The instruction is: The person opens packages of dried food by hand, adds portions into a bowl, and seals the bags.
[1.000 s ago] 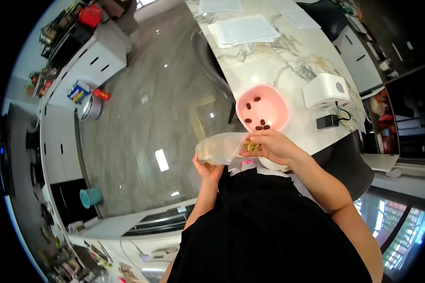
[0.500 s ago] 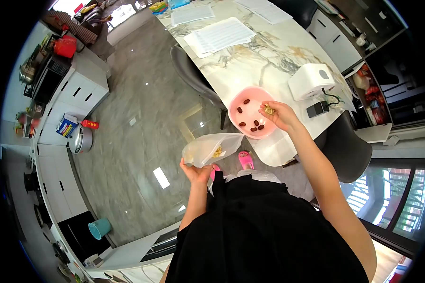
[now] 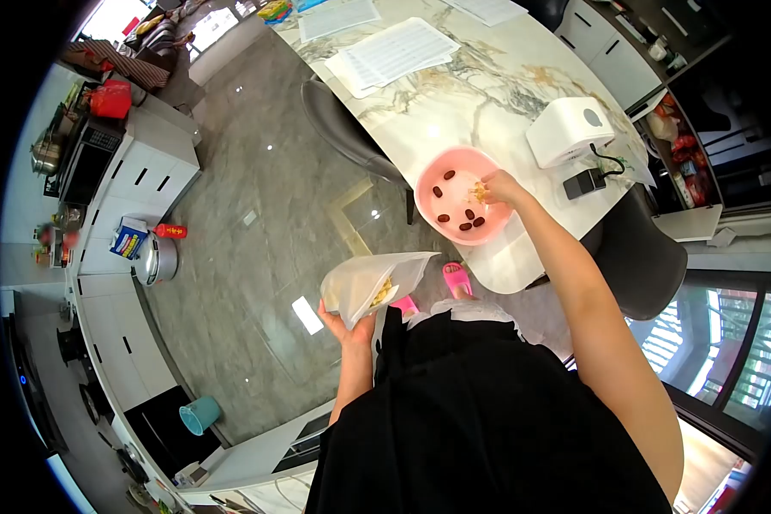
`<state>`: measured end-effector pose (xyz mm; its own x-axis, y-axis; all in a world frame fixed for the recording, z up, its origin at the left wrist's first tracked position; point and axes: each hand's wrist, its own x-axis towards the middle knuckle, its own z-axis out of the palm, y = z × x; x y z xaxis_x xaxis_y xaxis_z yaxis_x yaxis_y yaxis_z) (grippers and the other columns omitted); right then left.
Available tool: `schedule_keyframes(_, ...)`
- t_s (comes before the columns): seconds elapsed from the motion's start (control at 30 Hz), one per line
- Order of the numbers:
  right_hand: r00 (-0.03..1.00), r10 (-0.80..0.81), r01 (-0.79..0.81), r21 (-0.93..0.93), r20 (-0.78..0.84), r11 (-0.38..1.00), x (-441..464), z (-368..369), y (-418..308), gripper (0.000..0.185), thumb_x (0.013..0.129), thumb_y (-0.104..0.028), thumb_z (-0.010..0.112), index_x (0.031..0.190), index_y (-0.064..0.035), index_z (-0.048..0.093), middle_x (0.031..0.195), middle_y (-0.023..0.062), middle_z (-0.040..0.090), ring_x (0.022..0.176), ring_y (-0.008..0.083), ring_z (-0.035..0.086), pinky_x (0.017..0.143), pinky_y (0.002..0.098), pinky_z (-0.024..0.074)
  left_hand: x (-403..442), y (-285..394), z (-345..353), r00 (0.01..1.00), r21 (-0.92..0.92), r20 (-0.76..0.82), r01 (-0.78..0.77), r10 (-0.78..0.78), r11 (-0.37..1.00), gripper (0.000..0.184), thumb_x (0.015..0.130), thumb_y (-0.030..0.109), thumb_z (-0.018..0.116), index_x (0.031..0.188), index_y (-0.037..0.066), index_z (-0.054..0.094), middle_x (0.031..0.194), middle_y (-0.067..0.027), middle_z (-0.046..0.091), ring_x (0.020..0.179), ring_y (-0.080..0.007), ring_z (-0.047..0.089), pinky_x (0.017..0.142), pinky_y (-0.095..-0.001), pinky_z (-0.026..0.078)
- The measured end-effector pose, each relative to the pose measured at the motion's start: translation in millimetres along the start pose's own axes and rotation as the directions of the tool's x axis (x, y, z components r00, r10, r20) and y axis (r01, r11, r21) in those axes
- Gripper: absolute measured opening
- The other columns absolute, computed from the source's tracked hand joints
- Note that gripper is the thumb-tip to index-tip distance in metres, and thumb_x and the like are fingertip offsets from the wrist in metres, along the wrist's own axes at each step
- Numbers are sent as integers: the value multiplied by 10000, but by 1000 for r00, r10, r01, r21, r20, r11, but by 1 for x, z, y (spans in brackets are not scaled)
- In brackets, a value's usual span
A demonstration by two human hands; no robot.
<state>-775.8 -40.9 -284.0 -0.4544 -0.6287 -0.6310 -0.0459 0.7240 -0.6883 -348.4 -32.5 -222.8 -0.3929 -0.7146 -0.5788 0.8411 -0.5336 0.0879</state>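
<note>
Our right hand (image 3: 502, 187) reaches into the three o'clock side of a pink bowl (image 3: 456, 200) on the marble table (image 3: 441, 120), fingertips bunched at pale pieces (image 3: 478, 192); we cannot tell if they pinch. Dark red ovals (image 3: 438, 192) lie inside. Toward the bowl's seven-thirty, our left hand (image 3: 349, 328) clasps a translucent bag (image 3: 349, 279), fingers curled underneath, yellowish bits (image 3: 383, 293) within

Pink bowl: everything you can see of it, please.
The pink bowl is pale, smooth and plastic-looking, rounded with soft corners and an open top. It stands upright on the marble-patterned table, near the end by the person. Six dark brown oval pieces lie spread inside. The right hand reaches over its right side, with pale yellowish pieces at the fingertips; whether hand and rim touch is unclear.
</note>
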Motion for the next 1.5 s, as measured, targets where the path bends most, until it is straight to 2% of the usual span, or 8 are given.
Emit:
schedule_keyframes(0.13,901,-431,320,-601,-44,732,-17,2,-10,247,750,-62,568,980,-8,641,880,140,659,753,239,642,698,323,526,-1,0,3,1000,-12,-1,2,-2,1000,613,763,503,490,1258,142,464,1326,-97,425,1226,-329,376,994,-559,292)
schedule_keyframes(0.47,796,-576,406,-541,-187,736,-49,23,-24,267,751,-24,534,976,-87,663,984,121,638,876,238,618,775,335,485,8,-1,19,998,-72,36,49,-47,996,562,839,460,453,1258,85,456,1315,-131,433,1219,-338,390,1008,-537,307)
schedule_keyframes(0.53,737,-639,640,-76,-219,765,-81,31,-43,250,780,-11,540,1015,-6,624,947,117,653,876,205,628,764,306,486,16,1,3,997,-80,68,53,-48,995,550,853,446,441,1257,74,456,1311,-137,438,1214,-341,395,1015,-530,303)
schedule_keyframes(0.73,674,-739,719,229,-1,656,-274,56,-138,171,799,27,519,942,34,612,896,92,639,804,140,602,739,271,476,26,-7,11,985,-61,55,169,-165,984,549,861,450,403,1252,70,465,1289,-135,468,1194,-340,421,1028,-511,298)
schedule_keyframes(1.07,716,-540,696,-509,443,506,-290,118,-102,286,762,-31,532,1046,-55,554,1002,138,595,888,295,572,776,394,450,21,-11,20,960,314,-34,273,-277,909,642,829,551,285,1270,110,434,1295,-104,450,1180,-321,429,993,-483,335)
schedule_keyframes(1.23,703,-627,710,-296,336,638,-275,143,-79,312,789,-97,543,1100,-102,537,1065,101,569,939,278,549,798,388,445,8,-16,26,953,431,-9,276,-302,859,619,844,525,288,1248,84,446,1261,-102,475,1165,-316,440,983,-456,357)
schedule_keyframes(1.3,408,-887,896,-282,218,343,-274,144,-87,354,788,-136,563,1138,-109,517,1060,102,572,952,260,548,816,387,441,7,-19,25,955,519,-43,272,-293,810,638,801,539,360,1254,97,442,1271,-92,474,1184,-301,430,996,-473,332)
schedule_keyframes(1.5,520,-795,841,-349,312,413,-248,149,-53,311,799,-112,542,1107,-71,536,1029,139,583,973,297,554,828,382,447,11,-22,21,956,446,-46,280,-290,850,631,792,549,380,1231,103,456,1243,-80,491,1160,-287,448,966,-459,362)
